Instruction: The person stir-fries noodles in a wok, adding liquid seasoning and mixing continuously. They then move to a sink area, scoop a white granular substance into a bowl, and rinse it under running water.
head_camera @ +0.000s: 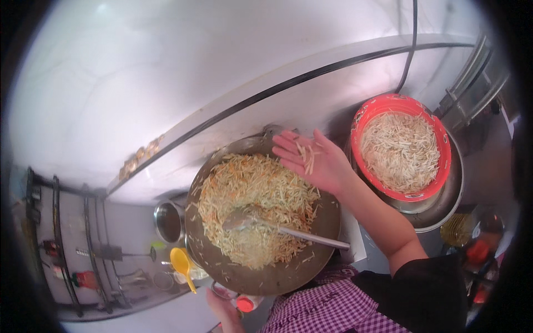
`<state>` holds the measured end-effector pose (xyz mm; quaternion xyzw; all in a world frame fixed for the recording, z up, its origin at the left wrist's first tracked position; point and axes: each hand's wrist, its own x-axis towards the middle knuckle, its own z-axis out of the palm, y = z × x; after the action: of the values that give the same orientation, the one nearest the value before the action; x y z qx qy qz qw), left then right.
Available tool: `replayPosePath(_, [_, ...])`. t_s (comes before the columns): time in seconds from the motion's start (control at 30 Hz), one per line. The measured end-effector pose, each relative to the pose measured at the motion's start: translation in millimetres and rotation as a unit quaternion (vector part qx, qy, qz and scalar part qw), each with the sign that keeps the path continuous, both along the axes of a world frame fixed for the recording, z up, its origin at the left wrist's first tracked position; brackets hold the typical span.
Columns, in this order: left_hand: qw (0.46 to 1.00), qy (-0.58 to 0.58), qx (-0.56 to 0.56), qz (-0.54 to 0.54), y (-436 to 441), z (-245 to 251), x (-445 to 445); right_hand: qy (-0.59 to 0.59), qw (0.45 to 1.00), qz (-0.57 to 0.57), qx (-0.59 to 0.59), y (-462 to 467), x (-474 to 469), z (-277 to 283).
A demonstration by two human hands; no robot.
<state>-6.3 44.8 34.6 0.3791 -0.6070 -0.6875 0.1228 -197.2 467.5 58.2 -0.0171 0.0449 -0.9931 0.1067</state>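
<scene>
My right hand (pixel 318 164) is held palm up over the far right rim of a large wok (pixel 266 285). Several pale cut strips (pixel 307 157) lie across its palm and fingers, which are stretched out flat. Inside the wok is a heap of pale strips mixed with orange shreds (pixel 258 179). A metal spatula (pixel 245 220) rests in the heap, its handle (pixel 314 238) sticking out over the near right rim. My left hand (pixel 222 308) is at the wok's near loop handle (pixel 225 292); its grip is not clear.
Right of the wok, a red basin (pixel 442 156) of pale strips sits over a metal bowl (pixel 454 208). A metal pot (pixel 168 220), a yellow ladle (pixel 180 262) and a red-capped bottle (pixel 245 304) stand left and near. Behind runs a pale wall (pixel 250 62); a rack (pixel 58 224) is left.
</scene>
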Motion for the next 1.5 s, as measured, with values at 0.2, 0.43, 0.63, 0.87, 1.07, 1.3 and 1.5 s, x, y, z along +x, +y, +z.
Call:
replayPosePath(0.2, [0.806, 0.119, -0.537, -0.219, 49, 76, -22, 0.002, 0.991, 0.132, -0.026, -84, 64, 60])
replayPosePath(0.43, [0.701, 0.295, -0.571, -0.308, 94, 115, -63, -0.004, 0.975, 0.222, 0.014, -167, 103, 64])
replayPosePath(0.63, [0.715, 0.285, -0.553, -0.32, 66, 107, -54, -0.012, 0.966, 0.255, 0.036, -201, 118, 47])
replayPosePath(0.87, [0.71, 0.283, -0.563, -0.314, 40, 104, -45, -0.066, 0.949, 0.275, 0.139, -232, 120, 44])
replayPosePath(1.07, [0.76, 0.19, -0.556, -0.276, -37, 92, -7, 0.056, 0.886, 0.051, 0.457, -238, 111, 25])
replayPosePath(1.3, [0.673, -0.384, -0.551, -0.309, -228, -52, 193, 0.352, 0.173, -0.157, 0.906, -189, 68, 3])
replayPosePath(1.5, [0.579, -0.623, -0.346, -0.396, -254, -126, 295, 0.172, 0.173, 0.193, 0.95, -103, 109, -12])
